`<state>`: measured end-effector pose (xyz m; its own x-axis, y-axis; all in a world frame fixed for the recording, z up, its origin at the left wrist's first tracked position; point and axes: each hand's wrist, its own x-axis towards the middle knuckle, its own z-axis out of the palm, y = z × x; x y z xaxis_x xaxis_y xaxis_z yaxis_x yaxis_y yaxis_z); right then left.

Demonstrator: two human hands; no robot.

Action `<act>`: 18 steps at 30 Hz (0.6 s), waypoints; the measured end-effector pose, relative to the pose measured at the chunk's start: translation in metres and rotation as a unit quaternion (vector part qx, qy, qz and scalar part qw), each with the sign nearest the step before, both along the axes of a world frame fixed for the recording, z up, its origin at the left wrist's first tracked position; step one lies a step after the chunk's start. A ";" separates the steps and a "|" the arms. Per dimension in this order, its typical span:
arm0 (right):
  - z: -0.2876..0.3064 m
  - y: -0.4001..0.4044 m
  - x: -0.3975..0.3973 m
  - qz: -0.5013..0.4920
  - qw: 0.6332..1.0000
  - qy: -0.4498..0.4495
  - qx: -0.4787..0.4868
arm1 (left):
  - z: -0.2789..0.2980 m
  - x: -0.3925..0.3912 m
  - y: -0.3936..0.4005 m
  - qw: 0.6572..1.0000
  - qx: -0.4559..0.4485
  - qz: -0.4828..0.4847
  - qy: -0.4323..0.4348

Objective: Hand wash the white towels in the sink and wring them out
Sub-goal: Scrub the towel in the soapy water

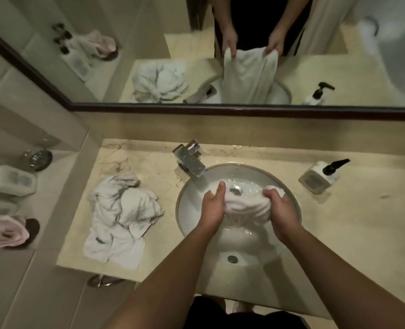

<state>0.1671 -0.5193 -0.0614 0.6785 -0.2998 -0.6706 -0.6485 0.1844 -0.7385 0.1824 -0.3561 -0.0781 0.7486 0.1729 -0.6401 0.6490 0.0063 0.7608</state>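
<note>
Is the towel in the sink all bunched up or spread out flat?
Bunched up: the towel is gathered in folds between the left hand and right hand.

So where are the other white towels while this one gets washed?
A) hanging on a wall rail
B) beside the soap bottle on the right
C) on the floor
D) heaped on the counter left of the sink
D: the crumpled pile of towels lies on the counter, left of the sink.

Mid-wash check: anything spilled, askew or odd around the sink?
Nothing alarming. Both hands, left hand and right hand, grip the towel over the sink. Crumpled towels lie heaped on the counter.
</note>
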 end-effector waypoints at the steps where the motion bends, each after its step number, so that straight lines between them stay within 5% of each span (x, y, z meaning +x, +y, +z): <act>1: 0.008 0.000 -0.001 0.007 1.000 -0.014 -0.016 | 0.013 -0.001 -0.005 1.000 -0.005 0.000 -0.005; 8: 0.044 0.041 -0.004 0.088 0.983 -0.108 -0.122 | 0.045 0.005 -0.044 0.999 -0.042 -0.002 0.018; 14: 0.040 0.042 0.022 0.000 0.986 -0.032 -0.162 | 0.048 -0.001 -0.062 0.998 -0.025 0.046 0.028; 18: 0.028 0.061 0.008 0.043 0.989 0.004 -0.138 | 0.044 0.007 -0.047 0.997 -0.008 0.065 0.032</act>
